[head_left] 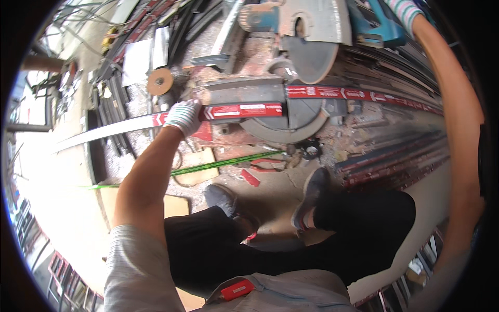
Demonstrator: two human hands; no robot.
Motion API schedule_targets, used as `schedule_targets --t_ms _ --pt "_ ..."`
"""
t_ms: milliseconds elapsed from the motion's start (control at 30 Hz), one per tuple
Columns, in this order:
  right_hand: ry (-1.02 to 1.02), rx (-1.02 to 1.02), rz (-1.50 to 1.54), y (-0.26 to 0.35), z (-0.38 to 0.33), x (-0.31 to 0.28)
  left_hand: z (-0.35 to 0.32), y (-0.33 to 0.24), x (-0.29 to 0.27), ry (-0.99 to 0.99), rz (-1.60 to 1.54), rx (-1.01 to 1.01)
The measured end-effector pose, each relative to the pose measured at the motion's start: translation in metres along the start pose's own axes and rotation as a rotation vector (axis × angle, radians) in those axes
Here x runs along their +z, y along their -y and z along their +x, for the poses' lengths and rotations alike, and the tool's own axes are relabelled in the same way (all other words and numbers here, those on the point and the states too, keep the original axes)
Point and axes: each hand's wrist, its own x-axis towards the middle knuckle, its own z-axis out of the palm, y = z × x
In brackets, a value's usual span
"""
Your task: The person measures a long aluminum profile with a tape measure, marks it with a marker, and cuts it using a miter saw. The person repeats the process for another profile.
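Observation:
My left hand [184, 117], in a white striped knit glove, is closed around a long metal profile [244, 111] with red printed film. Its right end lies on the base of a cut-off saw [317, 26], and its bare silvery length runs off to the left. A second red-filmed profile [353, 94] extends right from the saw base, slightly farther from me, with a small gap between the two ends. Above that gap hangs the round grey blade [312, 57]. My right hand [405, 11], gloved alike, is beside the saw's blue housing [371, 26]; its fingers are hidden at the picture's edge.
An angle grinder with a tan disc [160, 81] stands left of the saw. Near my feet lie a green strip [223, 163], red-handled pliers [266, 165] and a black tape roll [311, 150]. Stacked dark profiles [395, 161] fill the right; more offcuts [112, 104] lie left.

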Motion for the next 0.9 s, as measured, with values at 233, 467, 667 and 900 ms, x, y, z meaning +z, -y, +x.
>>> schedule_targets --t_ms 233,467,667,900 --pt "0.051 0.026 -0.196 0.020 0.009 -0.006 -0.042 0.017 0.003 -0.092 -0.035 0.090" --pt "0.006 -0.012 -0.165 0.002 0.009 -0.004 -0.058 0.002 -0.021 0.013 0.039 -0.014" --pt "-0.097 -0.044 -0.072 -0.024 0.006 -0.007 -0.070 0.002 -0.025 -0.073 0.060 0.000" --pt "-0.488 0.079 0.366 -0.079 -0.083 0.010 -0.068 -0.017 -0.024 -0.010 0.078 -0.055"
